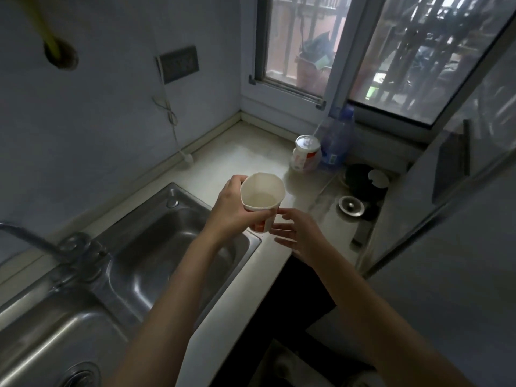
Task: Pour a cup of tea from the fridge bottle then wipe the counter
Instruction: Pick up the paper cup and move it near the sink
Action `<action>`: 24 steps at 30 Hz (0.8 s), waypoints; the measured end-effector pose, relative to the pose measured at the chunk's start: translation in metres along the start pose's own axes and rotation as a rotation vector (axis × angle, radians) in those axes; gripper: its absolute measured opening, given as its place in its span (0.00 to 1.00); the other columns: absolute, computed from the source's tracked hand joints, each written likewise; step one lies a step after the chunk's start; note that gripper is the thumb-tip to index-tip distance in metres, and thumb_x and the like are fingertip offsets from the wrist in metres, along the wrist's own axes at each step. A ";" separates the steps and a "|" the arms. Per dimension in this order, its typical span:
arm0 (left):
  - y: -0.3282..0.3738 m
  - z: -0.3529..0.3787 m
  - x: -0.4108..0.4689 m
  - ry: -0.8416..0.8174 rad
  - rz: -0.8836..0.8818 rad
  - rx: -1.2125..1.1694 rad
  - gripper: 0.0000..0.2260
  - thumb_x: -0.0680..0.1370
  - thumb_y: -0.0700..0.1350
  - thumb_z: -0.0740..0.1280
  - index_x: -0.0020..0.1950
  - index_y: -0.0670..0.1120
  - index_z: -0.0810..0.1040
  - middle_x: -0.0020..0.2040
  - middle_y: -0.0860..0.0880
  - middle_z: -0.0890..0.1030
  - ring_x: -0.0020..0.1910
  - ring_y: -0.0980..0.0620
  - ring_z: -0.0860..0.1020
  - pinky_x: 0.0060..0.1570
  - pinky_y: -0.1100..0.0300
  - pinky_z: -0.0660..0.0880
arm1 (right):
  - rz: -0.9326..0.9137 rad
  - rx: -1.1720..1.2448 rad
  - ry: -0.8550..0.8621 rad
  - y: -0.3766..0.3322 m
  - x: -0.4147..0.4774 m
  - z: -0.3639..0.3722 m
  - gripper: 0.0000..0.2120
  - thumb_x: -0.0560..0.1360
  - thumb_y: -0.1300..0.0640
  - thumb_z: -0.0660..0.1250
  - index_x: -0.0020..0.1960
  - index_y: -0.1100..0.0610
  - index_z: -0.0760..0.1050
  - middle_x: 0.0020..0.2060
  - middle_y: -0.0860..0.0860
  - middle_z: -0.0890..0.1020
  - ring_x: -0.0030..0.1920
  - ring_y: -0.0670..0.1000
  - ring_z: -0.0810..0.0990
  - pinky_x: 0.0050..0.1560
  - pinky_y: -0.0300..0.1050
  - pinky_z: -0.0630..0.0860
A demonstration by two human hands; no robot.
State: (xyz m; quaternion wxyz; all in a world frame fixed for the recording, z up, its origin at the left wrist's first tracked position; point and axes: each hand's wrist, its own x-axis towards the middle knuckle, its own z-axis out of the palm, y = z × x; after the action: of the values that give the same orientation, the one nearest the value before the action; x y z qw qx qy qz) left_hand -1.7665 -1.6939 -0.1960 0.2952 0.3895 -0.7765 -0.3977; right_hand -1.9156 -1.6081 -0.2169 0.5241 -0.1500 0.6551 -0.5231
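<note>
there, perhaps tea in paper cup (262, 197)

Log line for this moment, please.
left hand: grips paper cup, looks empty | right hand: open beside cup | bottle: on counter

two bare forearms, no sleeves visible; hands (234, 212) ungloved (no rings, watch).

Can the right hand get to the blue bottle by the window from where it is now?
Probably yes. The right hand is open and holds nothing, and the counter between it and the blue bottle looks bare. Only the can stands close on the bottle's left.
</note>
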 end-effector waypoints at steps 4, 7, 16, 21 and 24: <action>-0.011 0.025 0.038 0.030 -0.036 0.024 0.34 0.65 0.58 0.80 0.64 0.50 0.68 0.59 0.52 0.73 0.57 0.52 0.73 0.54 0.50 0.78 | -0.003 -0.047 -0.030 -0.012 0.043 -0.015 0.05 0.78 0.55 0.62 0.47 0.56 0.74 0.52 0.63 0.81 0.51 0.59 0.82 0.57 0.54 0.78; -0.023 0.047 0.059 0.021 -0.051 0.053 0.34 0.66 0.56 0.80 0.64 0.49 0.69 0.59 0.52 0.72 0.57 0.52 0.73 0.55 0.50 0.77 | 0.047 -0.046 -0.033 -0.010 0.079 -0.021 0.05 0.78 0.57 0.60 0.46 0.56 0.73 0.52 0.63 0.80 0.50 0.59 0.82 0.53 0.53 0.78; -0.068 0.086 0.097 0.093 -0.158 0.131 0.32 0.65 0.53 0.81 0.63 0.47 0.70 0.60 0.51 0.73 0.56 0.53 0.74 0.53 0.58 0.73 | 0.169 -0.017 -0.021 0.007 0.155 -0.011 0.07 0.76 0.62 0.56 0.42 0.57 0.71 0.42 0.56 0.77 0.45 0.55 0.78 0.51 0.50 0.78; -0.090 0.098 0.105 0.158 -0.220 0.143 0.31 0.65 0.52 0.81 0.62 0.46 0.71 0.59 0.50 0.74 0.56 0.53 0.74 0.51 0.60 0.71 | 0.187 -0.070 -0.076 0.009 0.178 -0.007 0.05 0.75 0.61 0.58 0.45 0.58 0.73 0.40 0.53 0.76 0.42 0.51 0.77 0.47 0.47 0.77; -0.099 0.106 0.109 0.177 -0.270 0.108 0.31 0.65 0.51 0.82 0.62 0.46 0.71 0.58 0.50 0.75 0.56 0.52 0.75 0.50 0.62 0.70 | 0.185 -0.111 -0.082 0.011 0.187 -0.008 0.06 0.76 0.61 0.58 0.45 0.57 0.74 0.39 0.52 0.76 0.40 0.49 0.77 0.41 0.43 0.75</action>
State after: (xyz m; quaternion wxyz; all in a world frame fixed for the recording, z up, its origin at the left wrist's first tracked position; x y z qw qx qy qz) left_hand -1.8687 -1.7818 -0.3178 0.2847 0.5391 -0.7083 -0.3557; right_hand -1.9940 -1.7385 -0.3263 0.5874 -0.1389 0.6720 -0.4290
